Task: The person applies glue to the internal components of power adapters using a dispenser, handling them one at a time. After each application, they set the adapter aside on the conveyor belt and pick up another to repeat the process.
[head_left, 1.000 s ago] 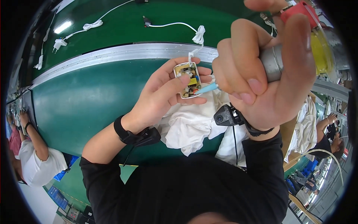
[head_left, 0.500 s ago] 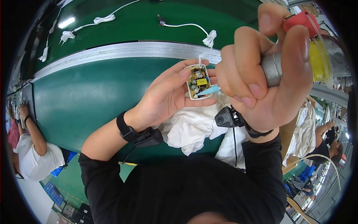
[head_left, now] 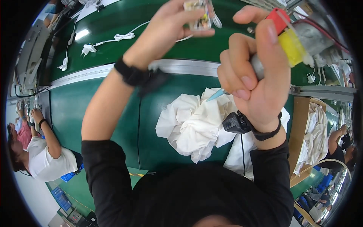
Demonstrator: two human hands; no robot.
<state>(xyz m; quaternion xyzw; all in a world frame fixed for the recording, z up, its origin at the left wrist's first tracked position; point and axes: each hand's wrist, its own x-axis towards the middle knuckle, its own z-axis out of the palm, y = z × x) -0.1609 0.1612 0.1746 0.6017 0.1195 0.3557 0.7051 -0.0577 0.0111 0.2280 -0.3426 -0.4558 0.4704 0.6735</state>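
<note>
My left hand (head_left: 164, 24) reaches over the far belt, its fingers closed round an open white power adapter half (head_left: 199, 17) with its circuit board exposed; motion blurs it. White cable loops (head_left: 216, 20) lie right beside the adapter. In my right hand (head_left: 257, 75) is a grey cylindrical glue dispenser (head_left: 293, 49) with yellow tape, a red switch and wires. Its light-blue tapered nozzle (head_left: 216, 94) points down and left, above a crumpled white cloth (head_left: 193, 125), apart from the adapter.
A metal rail (head_left: 90, 73) divides the near green surface from the far one. Beyond it lie white plug adapters (head_left: 89, 49) with coiled cables. A cardboard box (head_left: 298, 132) of white cloth stands at the right. Another person (head_left: 51, 159) sits at the left.
My left hand has carried the adapter away from the nozzle, forward over the rail to the far belt. My right hand still grips the dispenser, near the same place.
</note>
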